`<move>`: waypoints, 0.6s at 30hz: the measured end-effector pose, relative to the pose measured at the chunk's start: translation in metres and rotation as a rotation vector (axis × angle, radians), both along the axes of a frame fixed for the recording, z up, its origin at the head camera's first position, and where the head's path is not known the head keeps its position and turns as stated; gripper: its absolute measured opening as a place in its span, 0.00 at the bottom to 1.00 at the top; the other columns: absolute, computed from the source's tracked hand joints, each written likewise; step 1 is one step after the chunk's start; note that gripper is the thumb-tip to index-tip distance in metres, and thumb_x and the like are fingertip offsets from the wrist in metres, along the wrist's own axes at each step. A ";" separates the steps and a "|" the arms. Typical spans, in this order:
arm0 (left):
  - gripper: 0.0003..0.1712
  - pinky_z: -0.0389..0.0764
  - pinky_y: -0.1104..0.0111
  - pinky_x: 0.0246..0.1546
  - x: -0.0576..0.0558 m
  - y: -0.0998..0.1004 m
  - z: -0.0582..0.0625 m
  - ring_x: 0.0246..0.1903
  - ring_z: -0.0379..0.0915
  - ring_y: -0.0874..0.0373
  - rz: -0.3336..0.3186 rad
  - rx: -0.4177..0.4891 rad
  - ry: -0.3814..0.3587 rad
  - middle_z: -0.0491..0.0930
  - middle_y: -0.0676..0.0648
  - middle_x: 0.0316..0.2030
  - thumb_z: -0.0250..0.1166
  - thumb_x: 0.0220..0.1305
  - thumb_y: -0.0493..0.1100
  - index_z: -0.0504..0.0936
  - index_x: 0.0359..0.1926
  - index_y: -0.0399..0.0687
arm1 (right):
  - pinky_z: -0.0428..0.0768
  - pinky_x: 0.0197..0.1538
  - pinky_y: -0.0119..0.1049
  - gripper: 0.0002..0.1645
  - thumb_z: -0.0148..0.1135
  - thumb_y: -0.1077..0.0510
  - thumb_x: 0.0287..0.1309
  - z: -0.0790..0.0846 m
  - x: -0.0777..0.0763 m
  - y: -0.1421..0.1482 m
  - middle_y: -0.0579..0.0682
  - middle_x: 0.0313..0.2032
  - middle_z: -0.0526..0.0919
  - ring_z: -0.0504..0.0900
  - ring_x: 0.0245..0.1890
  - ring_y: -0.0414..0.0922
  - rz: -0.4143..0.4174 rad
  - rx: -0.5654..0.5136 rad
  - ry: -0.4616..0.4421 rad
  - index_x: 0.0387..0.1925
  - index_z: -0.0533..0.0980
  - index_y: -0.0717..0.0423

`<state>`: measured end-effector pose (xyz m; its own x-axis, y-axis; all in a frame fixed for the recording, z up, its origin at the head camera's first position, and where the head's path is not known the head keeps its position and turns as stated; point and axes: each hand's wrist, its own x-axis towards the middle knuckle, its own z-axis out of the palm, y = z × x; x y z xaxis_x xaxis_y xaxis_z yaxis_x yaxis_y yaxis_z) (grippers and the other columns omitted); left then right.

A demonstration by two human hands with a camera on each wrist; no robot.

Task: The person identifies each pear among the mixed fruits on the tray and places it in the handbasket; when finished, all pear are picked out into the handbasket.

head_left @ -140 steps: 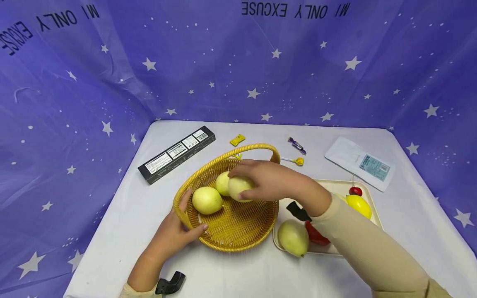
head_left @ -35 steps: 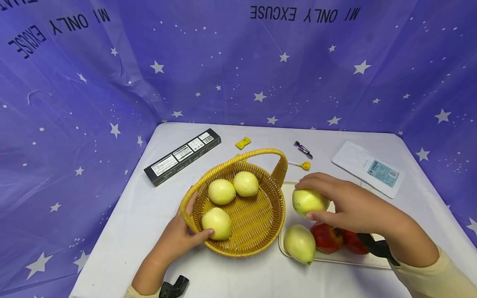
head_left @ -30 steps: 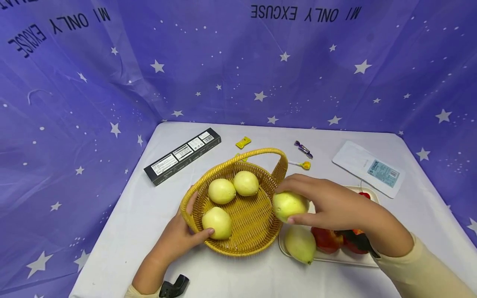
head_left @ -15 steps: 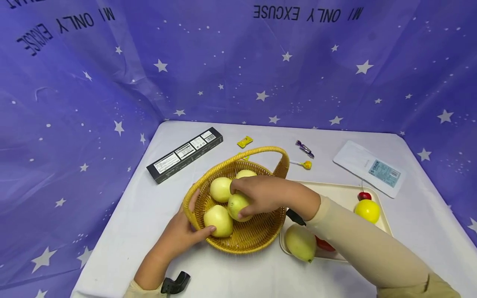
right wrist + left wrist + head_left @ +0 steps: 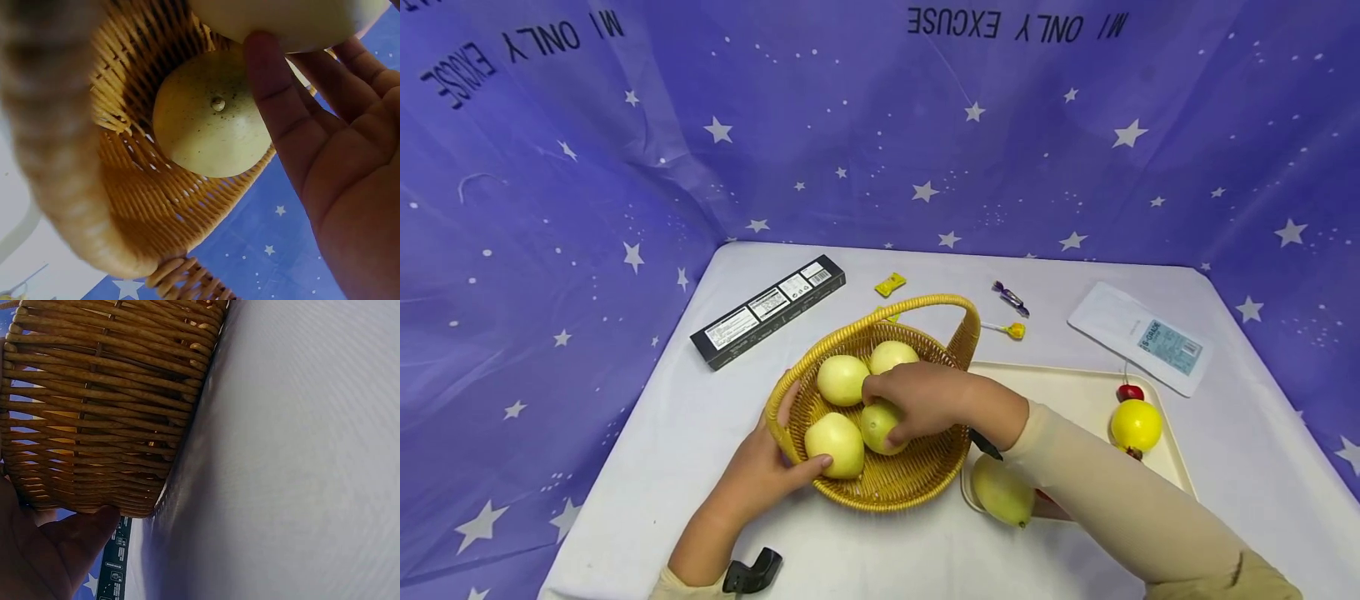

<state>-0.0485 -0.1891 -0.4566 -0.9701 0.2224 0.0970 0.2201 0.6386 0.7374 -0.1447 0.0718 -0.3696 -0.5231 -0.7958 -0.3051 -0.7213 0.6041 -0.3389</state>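
A yellow wicker basket (image 5: pixel 895 492) with a tall handle stands mid-table. My left hand (image 5: pixel 760 475) grips its left rim, thumb over the edge near a pale yellow pear (image 5: pixel 835 446); in the left wrist view that hand (image 5: pixel 56 550) presses against the woven wall (image 5: pixel 94 425). Inside the basket, my right hand (image 5: pixel 925 400) holds another pear (image 5: pixel 880 427), fingers over its top and thumb at its near side. Two more pears, one at the left (image 5: pixel 842 380) and one behind the hand (image 5: pixel 892 356), lie toward the back. The right wrist view shows a pear (image 5: pixel 212 119) below the held one.
A cream tray (image 5: pixel 1045 379) at right bears a pear (image 5: pixel 1002 492), a yellow fruit (image 5: pixel 1137 425), a cherry (image 5: pixel 1130 393) and red fruit mostly hidden by the sleeve. Behind lie a black box (image 5: pixel 767 312), wrapped candies (image 5: pixel 891 285), a lollipop (image 5: pixel 1015 331) and a white pouch (image 5: pixel 1138 337).
My right hand has carried a pear from over the tray leftward into the basket, among the other pears. The left hand has stayed on the rim.
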 end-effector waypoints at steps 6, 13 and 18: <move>0.62 0.63 0.47 0.62 -0.001 -0.001 0.000 0.68 0.54 0.47 -0.009 0.007 0.011 0.44 0.52 0.75 0.71 0.50 0.66 0.40 0.76 0.71 | 0.73 0.54 0.36 0.31 0.72 0.42 0.50 0.006 0.003 0.008 0.39 0.49 0.77 0.75 0.47 0.37 -0.008 -0.055 0.011 0.54 0.75 0.46; 0.63 0.62 0.46 0.62 -0.004 0.000 -0.003 0.70 0.50 0.46 -0.024 -0.017 0.037 0.37 0.56 0.76 0.71 0.50 0.67 0.39 0.76 0.69 | 0.75 0.50 0.36 0.28 0.65 0.43 0.59 0.026 0.014 0.062 0.39 0.53 0.76 0.75 0.45 0.38 -0.078 -0.242 -0.002 0.58 0.74 0.47; 0.63 0.63 0.44 0.60 -0.003 -0.001 -0.002 0.69 0.52 0.44 -0.023 -0.019 0.044 0.37 0.54 0.76 0.71 0.50 0.66 0.40 0.76 0.68 | 0.77 0.48 0.37 0.27 0.63 0.39 0.60 0.032 0.046 0.112 0.31 0.54 0.74 0.74 0.49 0.33 -0.251 -0.244 0.038 0.60 0.72 0.38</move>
<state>-0.0512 -0.1904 -0.4585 -0.9597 0.2465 0.1351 0.2667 0.6471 0.7142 -0.0987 0.1834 -0.3372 -0.7191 -0.6878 -0.0985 -0.5754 0.6689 -0.4706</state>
